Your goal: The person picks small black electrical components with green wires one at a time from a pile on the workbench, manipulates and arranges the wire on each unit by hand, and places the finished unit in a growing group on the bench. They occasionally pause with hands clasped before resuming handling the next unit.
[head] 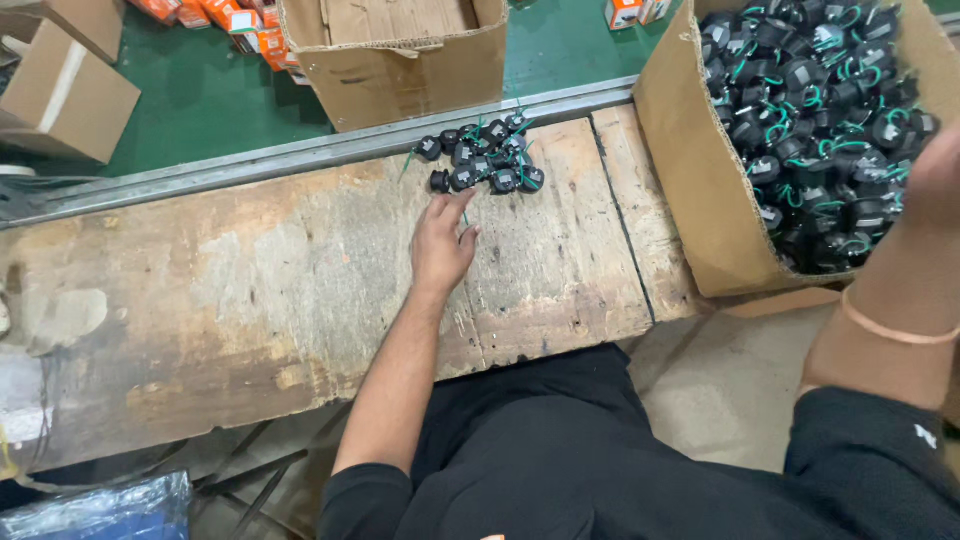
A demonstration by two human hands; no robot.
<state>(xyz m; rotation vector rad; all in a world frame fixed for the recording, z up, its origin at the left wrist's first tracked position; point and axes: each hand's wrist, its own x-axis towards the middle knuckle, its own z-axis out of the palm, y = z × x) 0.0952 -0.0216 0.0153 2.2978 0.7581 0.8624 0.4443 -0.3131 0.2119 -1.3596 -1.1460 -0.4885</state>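
Nothing sits in either grip: my left hand (441, 243) lies flat and open on the bench (250, 290), fingertips just short of a small cluster of black parts (482, 160). My right hand (935, 175) hovers over the full carton (690, 190); whether it is open I cannot tell.

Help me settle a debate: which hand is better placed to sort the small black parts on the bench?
Probably the left hand: open, fingers just short of the pile of black parts on the wooden bench. The right hand is raised by the parts carton.
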